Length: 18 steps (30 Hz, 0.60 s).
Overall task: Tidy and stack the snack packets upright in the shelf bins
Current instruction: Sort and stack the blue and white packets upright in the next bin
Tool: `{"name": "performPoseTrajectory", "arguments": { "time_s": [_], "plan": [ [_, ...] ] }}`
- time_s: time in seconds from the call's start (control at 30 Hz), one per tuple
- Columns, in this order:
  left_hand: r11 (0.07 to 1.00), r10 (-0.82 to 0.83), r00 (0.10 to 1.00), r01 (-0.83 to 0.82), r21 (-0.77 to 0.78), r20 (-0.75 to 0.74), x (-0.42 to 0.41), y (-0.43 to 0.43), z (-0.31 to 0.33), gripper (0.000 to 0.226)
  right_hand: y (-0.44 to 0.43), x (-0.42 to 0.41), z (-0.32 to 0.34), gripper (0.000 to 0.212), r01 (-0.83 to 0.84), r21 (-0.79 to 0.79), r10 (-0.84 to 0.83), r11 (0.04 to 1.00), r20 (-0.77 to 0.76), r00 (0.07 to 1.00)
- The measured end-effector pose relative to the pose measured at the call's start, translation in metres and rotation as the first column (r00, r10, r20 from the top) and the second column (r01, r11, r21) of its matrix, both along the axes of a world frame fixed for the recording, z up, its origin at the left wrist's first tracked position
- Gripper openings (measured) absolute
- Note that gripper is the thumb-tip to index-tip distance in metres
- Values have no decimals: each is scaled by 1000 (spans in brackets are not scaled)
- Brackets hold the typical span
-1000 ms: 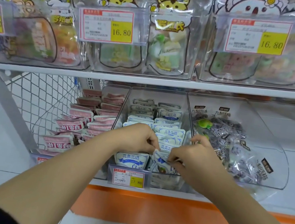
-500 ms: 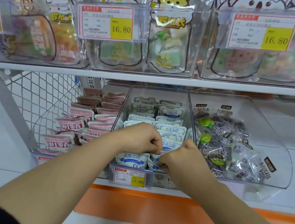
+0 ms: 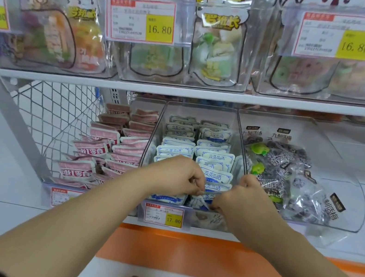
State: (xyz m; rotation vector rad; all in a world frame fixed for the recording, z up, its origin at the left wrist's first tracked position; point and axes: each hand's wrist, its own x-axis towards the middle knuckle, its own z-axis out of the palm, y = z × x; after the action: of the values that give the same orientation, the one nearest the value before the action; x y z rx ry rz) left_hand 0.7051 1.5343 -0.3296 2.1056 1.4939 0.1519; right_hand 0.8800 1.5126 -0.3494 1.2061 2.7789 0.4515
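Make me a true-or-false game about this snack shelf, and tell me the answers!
1. The left hand and right hand are both at the middle bin of blue-and-white packets. True.
2. The pink packets sit to the right of the hands. False: they are left of the hands.
3. The middle bin's price tag says 17.80. True.
4. The left hand lies flat and open. False: it is curled, pinching a blue-and-white packet.
5. The right bin holds dark packets. True.
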Motion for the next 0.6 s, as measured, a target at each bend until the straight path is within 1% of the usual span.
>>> {"name": "performPoseTrajectory", "arguments": {
  "time_s": [0.03,0.1,0.13,0.17,0.2,0.27,0.33,0.37,0.4,0.47,0.5,0.53,0.6],
  "plan": [
    [1000,-7,1000,7,-7,-11,0,-1,1,7,0,0,3,24,-18,-14,18,1000,18,1000],
    [999,1,1000,-1,-48,-5,-3,-1,4,10,-1,1,8,23,-53,-38,55,998,54,997],
    [998,16,1000,-15,-65,14,-5,-2,7,12,-1,1,7,22,-51,-48,54,998,66,996],
    [997,45,998,-42,-66,43,-6,-2,11,13,-1,2,5,21,-61,-54,63,997,44,997],
    [996,87,993,-84,-43,75,-7,-2,16,15,0,3,5,20,-75,-65,75,995,-14,997],
    [978,186,974,-196,66,130,-4,-3,21,14,4,7,16,19,-72,-111,49,991,-202,978],
    [951,240,953,-269,150,183,3,-9,20,11,19,13,31,24,-29,-158,-42,987,-428,903],
    [948,236,953,-268,169,192,8,-15,17,12,29,16,36,26,12,-146,-81,989,-479,874],
    [951,216,965,-242,192,148,13,-19,13,17,39,17,40,28,60,-128,-116,990,-483,868],
    [964,148,986,-126,235,-76,21,-25,1,42,58,13,41,31,107,-135,-156,985,-426,891],
    [968,124,976,-80,238,-177,23,-26,-5,53,65,7,39,32,101,-166,-160,981,-389,907],
    [969,116,963,-56,240,-243,24,-26,-11,59,71,-1,36,32,93,-200,-159,975,-345,925],
    [960,117,943,-26,279,-313,27,-25,-22,61,82,-17,34,28,71,-218,-124,973,-238,963]
  ]
}}
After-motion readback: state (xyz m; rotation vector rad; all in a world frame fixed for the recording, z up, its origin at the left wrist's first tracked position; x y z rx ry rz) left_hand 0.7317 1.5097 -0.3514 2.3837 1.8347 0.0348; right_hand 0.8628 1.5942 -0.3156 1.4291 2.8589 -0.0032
